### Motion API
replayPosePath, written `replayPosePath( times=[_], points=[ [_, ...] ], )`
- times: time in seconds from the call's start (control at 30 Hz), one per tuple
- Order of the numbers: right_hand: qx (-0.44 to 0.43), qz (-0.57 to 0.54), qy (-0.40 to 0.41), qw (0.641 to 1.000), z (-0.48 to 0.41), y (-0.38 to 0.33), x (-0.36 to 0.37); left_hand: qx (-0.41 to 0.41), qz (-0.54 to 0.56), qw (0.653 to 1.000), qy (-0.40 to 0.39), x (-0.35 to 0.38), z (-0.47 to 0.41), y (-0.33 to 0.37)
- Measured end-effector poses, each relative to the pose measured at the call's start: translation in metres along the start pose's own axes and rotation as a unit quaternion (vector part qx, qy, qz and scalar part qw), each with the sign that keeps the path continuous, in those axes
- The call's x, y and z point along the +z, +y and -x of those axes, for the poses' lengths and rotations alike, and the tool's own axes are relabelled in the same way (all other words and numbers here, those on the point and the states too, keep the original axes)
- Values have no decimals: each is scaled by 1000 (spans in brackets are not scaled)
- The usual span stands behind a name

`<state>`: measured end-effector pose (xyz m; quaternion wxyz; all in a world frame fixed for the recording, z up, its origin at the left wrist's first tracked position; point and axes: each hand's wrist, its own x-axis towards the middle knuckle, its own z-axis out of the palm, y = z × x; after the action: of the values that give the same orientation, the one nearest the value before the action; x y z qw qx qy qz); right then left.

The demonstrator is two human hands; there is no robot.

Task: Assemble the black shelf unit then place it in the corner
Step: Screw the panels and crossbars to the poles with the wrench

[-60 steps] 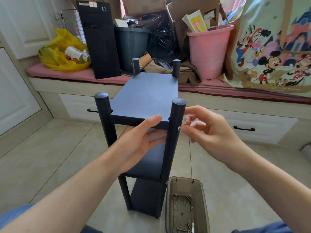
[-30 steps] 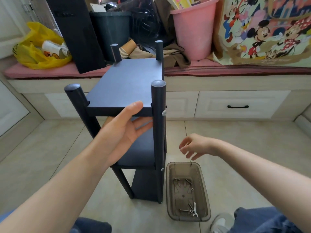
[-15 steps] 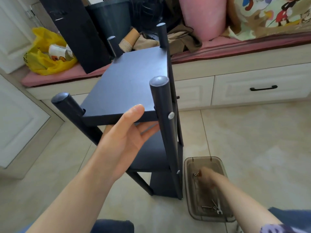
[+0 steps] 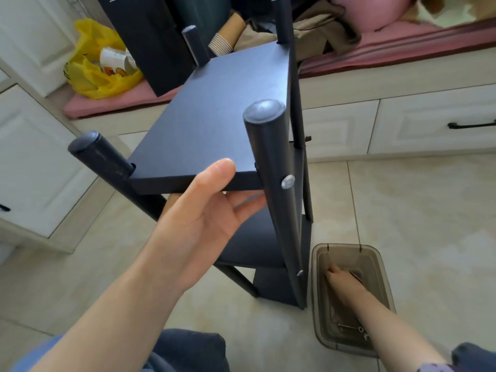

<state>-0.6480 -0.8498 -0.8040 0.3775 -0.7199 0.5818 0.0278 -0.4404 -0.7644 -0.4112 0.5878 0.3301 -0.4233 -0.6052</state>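
The black shelf unit [image 4: 214,108] stands on the tiled floor in front of me, tilted a little, with round posts at its corners and two lower shelves. A silver screw head [image 4: 287,181] shows in the near right post. My left hand [image 4: 198,218] holds the front edge of the top shelf, thumb on top and fingers underneath. My right hand [image 4: 342,281] reaches down into the brown see-through tray [image 4: 349,246] on the floor to the right of the unit. Its fingertips are blurred. Loose screws [image 4: 349,328] lie in the tray's near end.
A low bench with a pink cushion [image 4: 112,103] and drawers [image 4: 429,124] runs behind the unit. It carries a yellow bag [image 4: 94,73], a black panel [image 4: 150,41] and a pink bucket [image 4: 375,12]. A white cabinet [image 4: 35,162] stands at the left.
My right hand left the near right post and went down into the tray. My view tipped downward. My left hand kept its hold on the top shelf.
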Motion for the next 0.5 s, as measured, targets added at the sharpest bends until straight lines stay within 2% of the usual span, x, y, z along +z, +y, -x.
replayPosePath(
  times=[0.07, 0.13, 0.27, 0.37, 0.5],
  points=[
    [27, -37, -16, 999, 1, 1, 3, 2, -4, 1000, 4, 0, 0, 0],
    [55, -25, -11, 998, 3, 3, 4, 1, -5, 1000, 8, 1, 0, 0],
    [21, 28, 2, 999, 11, 8, 12, 0, 1, 1000, 16, 1, -1, 0],
    [-14, 129, -7, 992, 16, 9, 14, 1, 2, 1000, 11, 1, -1, 1],
    [-21, 116, -13, 993, 13, 9, 10, 3, -3, 1000, 2, -1, -1, 0]
  ],
)
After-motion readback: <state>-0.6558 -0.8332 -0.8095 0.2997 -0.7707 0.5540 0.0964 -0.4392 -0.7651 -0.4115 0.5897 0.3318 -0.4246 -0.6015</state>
